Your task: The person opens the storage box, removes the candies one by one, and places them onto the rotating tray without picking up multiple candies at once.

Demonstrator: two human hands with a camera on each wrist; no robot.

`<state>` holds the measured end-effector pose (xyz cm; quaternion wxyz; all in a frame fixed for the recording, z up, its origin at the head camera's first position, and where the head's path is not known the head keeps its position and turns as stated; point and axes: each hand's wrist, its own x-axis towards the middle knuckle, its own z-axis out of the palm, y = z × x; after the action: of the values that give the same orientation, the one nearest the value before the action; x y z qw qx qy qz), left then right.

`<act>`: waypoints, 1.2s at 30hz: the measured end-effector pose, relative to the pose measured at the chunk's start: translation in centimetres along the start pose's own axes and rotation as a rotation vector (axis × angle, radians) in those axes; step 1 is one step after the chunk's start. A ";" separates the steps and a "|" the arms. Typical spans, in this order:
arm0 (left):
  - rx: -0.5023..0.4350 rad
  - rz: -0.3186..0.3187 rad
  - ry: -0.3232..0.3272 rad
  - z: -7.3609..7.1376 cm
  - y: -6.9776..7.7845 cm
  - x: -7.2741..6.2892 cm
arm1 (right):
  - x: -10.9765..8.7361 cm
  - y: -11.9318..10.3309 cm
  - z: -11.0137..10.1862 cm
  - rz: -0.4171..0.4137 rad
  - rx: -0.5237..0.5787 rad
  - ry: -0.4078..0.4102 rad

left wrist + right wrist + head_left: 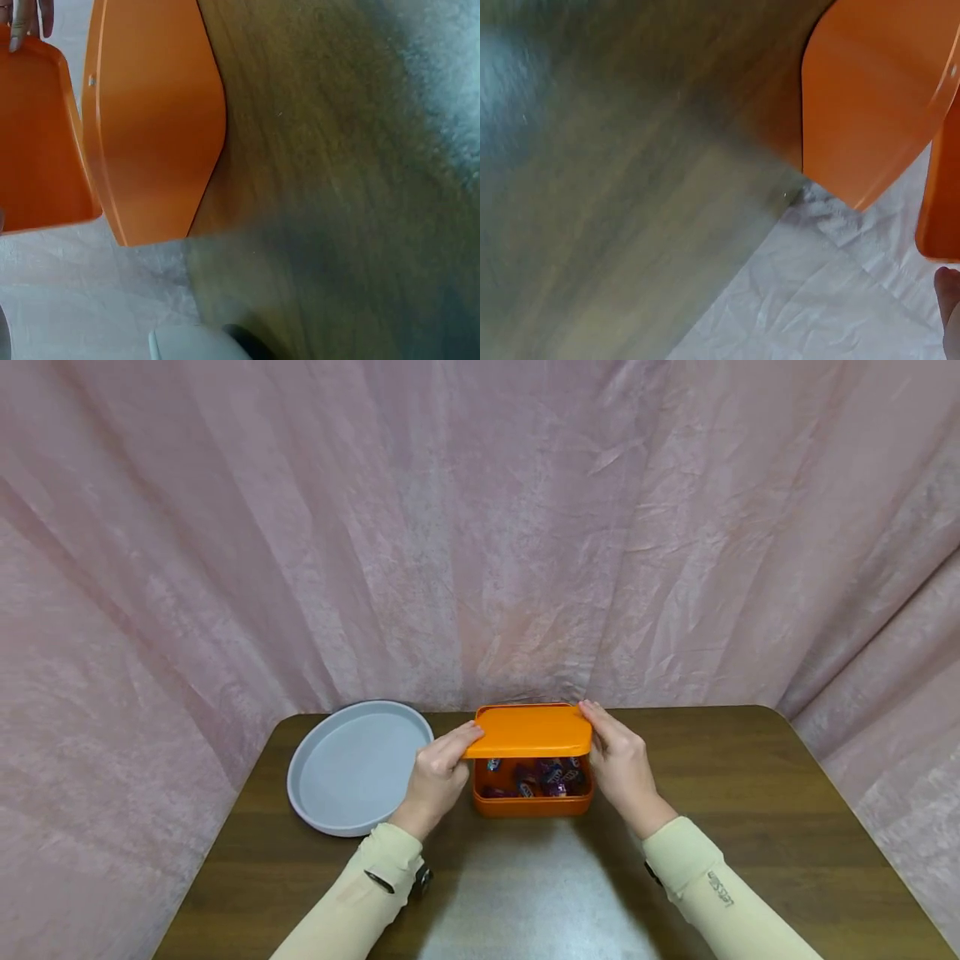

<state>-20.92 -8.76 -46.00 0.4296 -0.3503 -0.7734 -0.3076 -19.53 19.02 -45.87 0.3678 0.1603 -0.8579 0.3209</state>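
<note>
An orange lid (pixel 532 732) is raised and tilted above an orange box (pixel 531 807), its near edge lifted clear of the rim. My left hand (pixel 437 771) grips the lid's left side, and my right hand (pixel 621 758) grips its right side. Through the gap, several wrapped candies (pixel 557 779) in dark, shiny wrappers show inside the box; the lid hides the rest. The left wrist view shows the underside of the lid (pixel 37 135) beside the box wall (pixel 157 120). Only a fingertip of the right hand (pixel 950 300) shows in the right wrist view, close to the lid's corner.
A round light grey tray (pixel 360 768) lies to the left of the box, close to my left forearm. The brown wooden table (pixel 735 793) ends at the back against a pink curtain (pixel 480 527).
</note>
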 end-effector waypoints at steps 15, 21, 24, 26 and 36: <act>-0.042 -0.305 -0.116 0.7 0.4 -0.8 | 2.9 0.5 -1.7 -0.084 -0.119 0.302; 0.028 -0.585 -0.281 1.3 0.5 -1.2 | 4.1 1.6 -3.3 -0.010 -0.195 0.343; 0.088 -0.740 -0.403 1.8 0.6 -1.3 | 4.3 2.1 -4.1 0.062 -0.229 0.309; 0.110 -0.811 -0.480 2.2 0.7 -1.4 | 4.4 2.5 -4.5 0.116 -0.251 0.267; 0.128 -0.869 -0.539 2.9 0.9 -1.7 | 3.6 4.7 -6.4 0.442 -0.303 0.010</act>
<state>-20.87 -6.49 -48.63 0.0683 -0.0364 -0.9480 -0.3086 -21.03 26.64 -41.94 0.3128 -0.0895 -0.9085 0.2623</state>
